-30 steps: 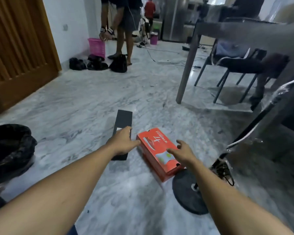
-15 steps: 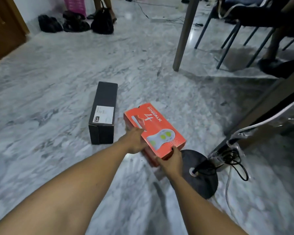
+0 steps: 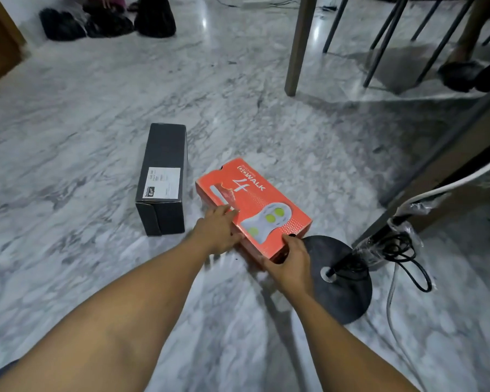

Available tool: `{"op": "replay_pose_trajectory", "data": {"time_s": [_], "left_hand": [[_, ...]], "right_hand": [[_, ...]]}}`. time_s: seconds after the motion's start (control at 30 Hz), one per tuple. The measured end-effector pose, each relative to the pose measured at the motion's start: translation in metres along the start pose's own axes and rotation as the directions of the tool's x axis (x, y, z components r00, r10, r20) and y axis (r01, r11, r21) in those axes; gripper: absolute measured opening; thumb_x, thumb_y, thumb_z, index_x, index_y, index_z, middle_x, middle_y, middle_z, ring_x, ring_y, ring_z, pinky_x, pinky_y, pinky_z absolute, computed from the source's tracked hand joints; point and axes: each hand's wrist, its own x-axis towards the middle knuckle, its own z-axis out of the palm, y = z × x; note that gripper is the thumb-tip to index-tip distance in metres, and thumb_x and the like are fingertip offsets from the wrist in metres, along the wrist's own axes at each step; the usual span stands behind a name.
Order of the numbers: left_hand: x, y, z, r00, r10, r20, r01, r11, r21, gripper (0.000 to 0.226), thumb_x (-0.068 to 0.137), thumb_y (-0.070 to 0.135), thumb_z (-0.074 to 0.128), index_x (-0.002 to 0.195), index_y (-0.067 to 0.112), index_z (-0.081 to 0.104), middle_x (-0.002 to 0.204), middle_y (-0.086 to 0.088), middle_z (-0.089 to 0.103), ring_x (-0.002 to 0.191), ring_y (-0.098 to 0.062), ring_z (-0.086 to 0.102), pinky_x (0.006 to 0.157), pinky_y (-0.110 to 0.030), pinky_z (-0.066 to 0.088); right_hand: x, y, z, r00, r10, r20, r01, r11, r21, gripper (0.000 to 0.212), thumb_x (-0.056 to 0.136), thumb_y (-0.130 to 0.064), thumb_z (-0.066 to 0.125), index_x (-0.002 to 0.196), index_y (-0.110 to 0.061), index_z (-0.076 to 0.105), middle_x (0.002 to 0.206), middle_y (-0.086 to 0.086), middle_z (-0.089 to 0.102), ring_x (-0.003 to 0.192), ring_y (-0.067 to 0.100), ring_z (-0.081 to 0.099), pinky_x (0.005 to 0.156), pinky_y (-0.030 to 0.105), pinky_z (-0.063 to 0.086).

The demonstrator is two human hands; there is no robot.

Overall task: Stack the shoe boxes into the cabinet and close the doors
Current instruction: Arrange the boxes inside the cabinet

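Observation:
An orange shoe box [image 3: 255,202] with white lettering lies on the marble floor, its near end tilted up slightly. My left hand [image 3: 217,232] grips its near left edge, thumb under, fingers on the lid. My right hand [image 3: 290,263] clasps its near right corner. A black shoe box [image 3: 164,176] with a white label lies on its side just to the left, untouched. No cabinet is in view.
A round black stand base [image 3: 343,281] with a pole and a tangled black cable [image 3: 408,258] sits right beside the orange box. A table leg [image 3: 297,46] and chair legs stand farther back. Black bags [image 3: 105,21] lie at the far left by a wooden door.
My head has tilted down and closer. Both hands went from hovering over the orange box to gripping its near edge and corner; its near end has risen a little.

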Motion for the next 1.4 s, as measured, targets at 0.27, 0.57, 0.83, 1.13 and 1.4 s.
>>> {"op": "replay_pose_trajectory", "data": {"time_s": [0.27,0.57,0.83,1.13,1.4], "left_hand": [[-0.078,-0.003,0.021,0.988,0.019,-0.153,0.006,0.987,0.162,0.058,0.087,0.063,0.054,0.132,0.026,0.05,0.133,-0.004,0.049,0.138,-0.027,0.035,0.12,-0.052,0.013],[-0.182,-0.017,0.056,0.934,0.081,-0.348,-0.031,0.989,0.147,0.041,0.075,0.057,0.071,0.104,0.027,0.067,0.101,0.004,0.061,0.093,-0.02,0.063,0.088,-0.042,0.042],[-0.214,-0.087,0.062,0.892,-0.318,-0.321,0.322,0.946,-0.044,0.073,0.077,0.064,0.07,0.14,0.034,0.05,0.142,-0.002,0.048,0.128,-0.029,0.045,0.108,-0.054,0.03],[-0.205,-0.097,0.063,0.92,-0.327,-0.216,0.077,0.692,-0.717,0.086,0.063,0.024,0.093,0.125,0.052,0.041,0.106,0.032,0.064,0.095,0.018,0.06,0.075,-0.011,0.049],[-0.194,-0.108,0.065,0.915,-0.397,-0.072,0.23,0.661,-0.715,0.143,0.037,0.066,0.093,0.152,0.051,0.009,0.128,0.005,0.054,0.117,-0.015,0.057,0.099,-0.04,0.052]], "right_hand": [[-0.03,0.016,-0.033,0.95,-0.247,0.189,0.263,0.962,-0.067,0.077,0.067,-0.032,0.089,0.134,-0.011,0.058,0.124,-0.007,0.057,0.114,0.009,0.056,0.095,0.009,0.038],[-0.065,0.037,-0.062,0.797,-0.314,0.516,0.478,0.85,-0.22,0.079,0.087,-0.055,0.061,0.155,-0.027,0.032,0.159,-0.02,0.019,0.144,0.001,0.029,0.117,0.026,0.032],[-0.067,0.025,-0.058,0.815,-0.226,0.533,0.391,0.894,-0.219,0.096,0.08,-0.067,0.065,0.158,-0.033,0.02,0.162,-0.026,0.004,0.142,-0.004,0.026,0.113,0.027,0.036],[-0.069,0.021,-0.018,0.909,-0.139,0.393,0.094,0.987,0.131,0.118,0.054,-0.06,0.092,0.152,-0.036,0.029,0.139,-0.017,0.056,0.123,0.002,0.057,0.103,0.038,0.052],[-0.065,0.014,-0.011,0.907,-0.155,0.391,0.058,0.967,0.249,0.116,0.055,-0.042,0.098,0.149,-0.039,0.031,0.132,-0.017,0.062,0.117,0.005,0.063,0.098,0.043,0.055]]}}
